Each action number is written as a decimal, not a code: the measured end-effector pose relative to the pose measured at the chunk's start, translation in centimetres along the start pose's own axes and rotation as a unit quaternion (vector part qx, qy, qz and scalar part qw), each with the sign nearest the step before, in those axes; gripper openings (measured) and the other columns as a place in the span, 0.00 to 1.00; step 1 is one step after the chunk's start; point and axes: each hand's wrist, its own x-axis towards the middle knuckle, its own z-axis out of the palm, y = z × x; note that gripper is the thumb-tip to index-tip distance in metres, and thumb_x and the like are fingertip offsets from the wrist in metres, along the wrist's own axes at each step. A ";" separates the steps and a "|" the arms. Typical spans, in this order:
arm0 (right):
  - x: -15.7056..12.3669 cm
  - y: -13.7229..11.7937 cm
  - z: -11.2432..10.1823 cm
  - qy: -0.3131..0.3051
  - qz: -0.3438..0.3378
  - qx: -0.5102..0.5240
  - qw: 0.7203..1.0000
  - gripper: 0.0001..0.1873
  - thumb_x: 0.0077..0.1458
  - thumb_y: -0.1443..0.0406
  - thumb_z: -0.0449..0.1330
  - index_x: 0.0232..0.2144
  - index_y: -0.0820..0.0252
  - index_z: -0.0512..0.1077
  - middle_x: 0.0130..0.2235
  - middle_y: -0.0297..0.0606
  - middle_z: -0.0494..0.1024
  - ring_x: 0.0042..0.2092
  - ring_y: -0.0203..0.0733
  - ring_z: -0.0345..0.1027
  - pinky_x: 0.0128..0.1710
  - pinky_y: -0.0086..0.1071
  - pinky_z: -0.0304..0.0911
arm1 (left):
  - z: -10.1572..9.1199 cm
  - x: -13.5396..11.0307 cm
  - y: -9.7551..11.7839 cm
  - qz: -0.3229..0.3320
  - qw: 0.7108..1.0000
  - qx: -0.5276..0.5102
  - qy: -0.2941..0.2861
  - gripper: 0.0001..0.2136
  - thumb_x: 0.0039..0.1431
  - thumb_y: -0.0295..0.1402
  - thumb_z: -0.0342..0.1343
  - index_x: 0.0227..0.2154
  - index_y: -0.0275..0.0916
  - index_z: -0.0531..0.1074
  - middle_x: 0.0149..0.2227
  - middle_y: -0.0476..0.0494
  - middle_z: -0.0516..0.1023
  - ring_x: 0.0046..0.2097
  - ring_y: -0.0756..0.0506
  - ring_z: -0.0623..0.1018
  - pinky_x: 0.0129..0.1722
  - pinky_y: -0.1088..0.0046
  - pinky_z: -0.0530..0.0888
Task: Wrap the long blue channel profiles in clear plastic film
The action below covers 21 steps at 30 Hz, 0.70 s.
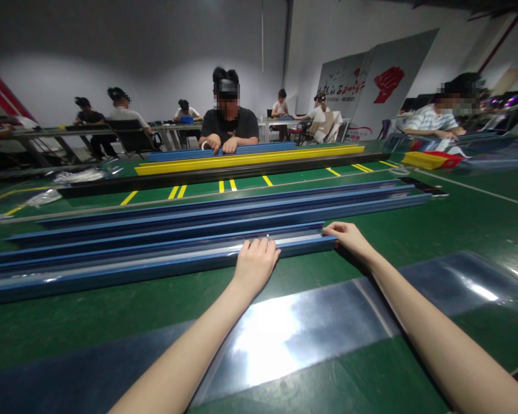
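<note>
A long blue channel-shaped strip (302,248) lies nearest to me on the green table, with clear glossy film (207,253) inside it. My left hand (256,263) rests over its near wall, fingers curled down into the channel onto the film. At the channel's right end, my right hand (346,237) has thumb and fingers pinched together at the end edge; whether film is also between them cannot be seen. A wide clear plastic sheet (328,313) lies flat under my forearms, reflecting light.
More blue channels (358,205) lie just beyond. Farther back are a black strip (242,169), a yellow strip (250,159) and a co-worker (228,123) with both hands on another blue strip. Yellow tape marks (221,186) cross the table (470,218). A yellow tray (429,160) stands right.
</note>
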 end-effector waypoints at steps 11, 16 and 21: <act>0.1 0.3 0.0 0.002 -0.012 -0.013 1.000 0.15 0.42 0.54 0.57 0.20 0.61 0.68 0.17 0.29 0.66 0.18 0.30 0.56 0.20 0.27 0.52 | -0.3 0.1 0.0 -0.001 1.000 -0.003 -0.014 0.10 0.60 0.33 0.43 0.30 0.36 0.67 0.29 0.43 0.72 0.32 0.45 0.70 0.32 0.68 0.58; 0.0 0.1 0.0 -0.002 -0.011 -0.019 1.000 0.15 0.41 0.54 0.57 0.20 0.61 0.67 0.16 0.29 0.64 0.17 0.30 0.55 0.20 0.27 0.51 | -0.4 0.1 0.0 -0.003 1.000 -0.004 -0.018 0.10 0.60 0.33 0.44 0.30 0.36 0.67 0.29 0.43 0.72 0.32 0.45 0.70 0.32 0.68 0.58; -0.1 0.0 0.0 -0.002 -0.012 -0.025 1.000 0.16 0.41 0.53 0.57 0.20 0.61 0.67 0.17 0.29 0.64 0.17 0.30 0.55 0.19 0.27 0.50 | -0.4 0.1 0.1 -0.003 1.000 -0.002 -0.020 0.10 0.60 0.34 0.44 0.30 0.37 0.67 0.29 0.44 0.72 0.32 0.45 0.70 0.32 0.68 0.58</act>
